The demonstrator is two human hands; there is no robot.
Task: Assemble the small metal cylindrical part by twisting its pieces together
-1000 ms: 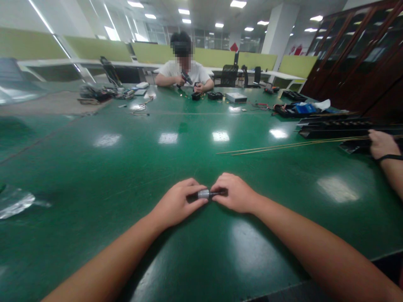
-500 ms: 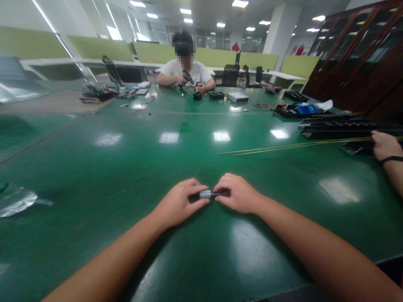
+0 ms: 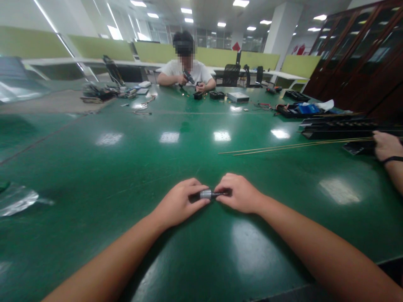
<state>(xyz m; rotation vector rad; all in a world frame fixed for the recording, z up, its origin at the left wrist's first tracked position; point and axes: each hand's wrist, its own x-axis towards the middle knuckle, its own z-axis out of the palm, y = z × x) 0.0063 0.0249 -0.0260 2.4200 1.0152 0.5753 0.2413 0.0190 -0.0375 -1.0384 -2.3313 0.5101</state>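
Note:
A small cylinder (image 3: pixel 205 194), silver in the middle and dark at its left end, lies low over the green table (image 3: pixel 138 167). A thin dark shaft (image 3: pixel 217 193) sticks out of it on the right. Its exact kind cannot be made out. Around the cylinder, my left hand (image 3: pixel 181 203) is closed, with thumb and fingers on either side. My right hand (image 3: pixel 237 193) pinches the shaft, whose far end is partly hidden under the palm. Both hands rest close together at the tabletop.
Two long thin brass-coloured rods (image 3: pixel 283 147) lie right of centre, near another person's hand (image 3: pixel 388 144) and black metal channels (image 3: pixel 336 130). Across the table a person (image 3: pixel 201 71) holds a power drill (image 3: pixel 188 77). A shiny clear bag (image 3: pixel 19 199) lies at left.
Almost nothing differs. Both hands keep the same hold on the cylinder and its shaft, and the whole view has shifted very slightly.

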